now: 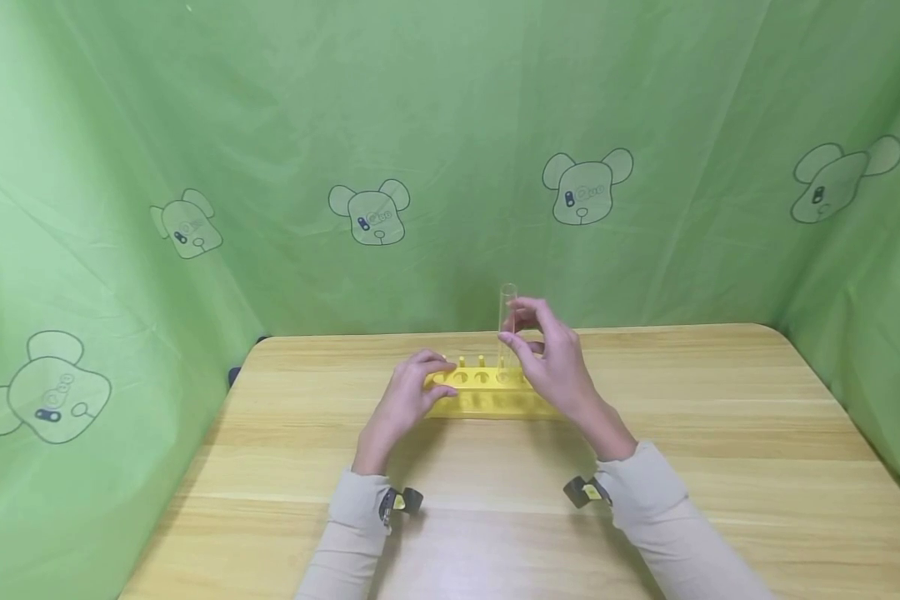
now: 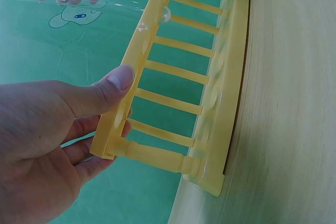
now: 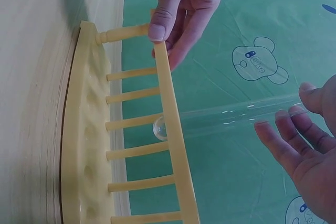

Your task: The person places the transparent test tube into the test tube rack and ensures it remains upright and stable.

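Observation:
A yellow test tube rack [image 1: 487,406] stands upright on the table. My left hand [image 1: 405,396] grips the left end of its top bar, thumb in front and fingers behind, as the left wrist view shows. In my right hand [image 1: 562,358] a clear glass test tube [image 1: 507,312] is pinched by its upper part between thumb and fingers. The tube is upright over the rack, and its rounded bottom [image 3: 160,127] pokes a little below the top bar through a hole. No other tube is visible in the rack; my right hand covers its right end in the head view.
The wooden table [image 1: 495,533] extends around the rack on all sides. Green curtains [image 1: 465,125] printed with bear heads enclose the back and both sides. Small black wrist cameras are strapped over both sleeves [image 1: 645,483].

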`<move>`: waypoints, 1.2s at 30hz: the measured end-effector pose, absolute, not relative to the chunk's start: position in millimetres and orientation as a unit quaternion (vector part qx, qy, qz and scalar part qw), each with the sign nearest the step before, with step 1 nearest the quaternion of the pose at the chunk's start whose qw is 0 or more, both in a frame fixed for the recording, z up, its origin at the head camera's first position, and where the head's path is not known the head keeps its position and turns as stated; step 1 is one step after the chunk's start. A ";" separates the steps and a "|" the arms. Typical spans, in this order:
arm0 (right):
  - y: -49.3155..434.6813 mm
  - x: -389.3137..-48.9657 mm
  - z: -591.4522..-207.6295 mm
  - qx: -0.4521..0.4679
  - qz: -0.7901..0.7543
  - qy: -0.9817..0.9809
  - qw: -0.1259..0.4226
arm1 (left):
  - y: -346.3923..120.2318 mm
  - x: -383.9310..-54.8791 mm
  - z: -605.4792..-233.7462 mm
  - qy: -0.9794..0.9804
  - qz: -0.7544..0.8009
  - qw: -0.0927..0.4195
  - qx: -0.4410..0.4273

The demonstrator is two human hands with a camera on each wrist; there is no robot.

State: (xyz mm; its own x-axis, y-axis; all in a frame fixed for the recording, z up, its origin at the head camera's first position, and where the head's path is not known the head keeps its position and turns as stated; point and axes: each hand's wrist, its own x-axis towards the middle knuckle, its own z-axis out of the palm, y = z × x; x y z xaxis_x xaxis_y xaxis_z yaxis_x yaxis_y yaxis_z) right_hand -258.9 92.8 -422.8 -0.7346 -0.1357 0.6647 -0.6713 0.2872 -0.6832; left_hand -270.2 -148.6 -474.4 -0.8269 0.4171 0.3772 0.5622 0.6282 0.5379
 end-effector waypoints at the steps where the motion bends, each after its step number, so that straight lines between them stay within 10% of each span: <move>1: 92.7 -259.0 -423.0 0.265 0.535 -0.763 0.250 | -148.6 -270.0 -474.2 -0.896 -0.332 0.109 -0.273; 36: 92.6 -259.9 -437.1 0.245 0.542 -0.770 0.232 | -148.9 -269.8 -470.9 -0.900 -0.329 0.101 -0.269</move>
